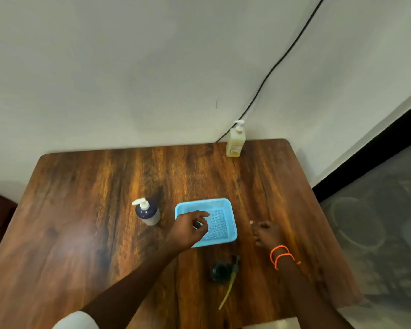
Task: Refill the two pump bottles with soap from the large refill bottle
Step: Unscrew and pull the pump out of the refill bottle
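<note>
A dark pump bottle (148, 212) with a white pump stands left of a light blue basket (226, 207). A second dark bottle (220, 270) stands open near the table's front, and its pump with a yellow tube (230, 282) lies beside it. The large yellow refill bottle (235, 142), pump on, stands at the far right back edge. My left hand (188, 230) hovers over the basket's left side with loosely curled fingers, holding nothing. My right hand (267, 233) is low over the table right of the basket, fingers bent; a small pale spot shows at its fingertips, too blurred to identify.
The wooden table (81, 222) sits against a white wall. A black cable (278, 60) runs down the wall behind the refill bottle. To the right, the table edge drops to a grey floor (377, 222).
</note>
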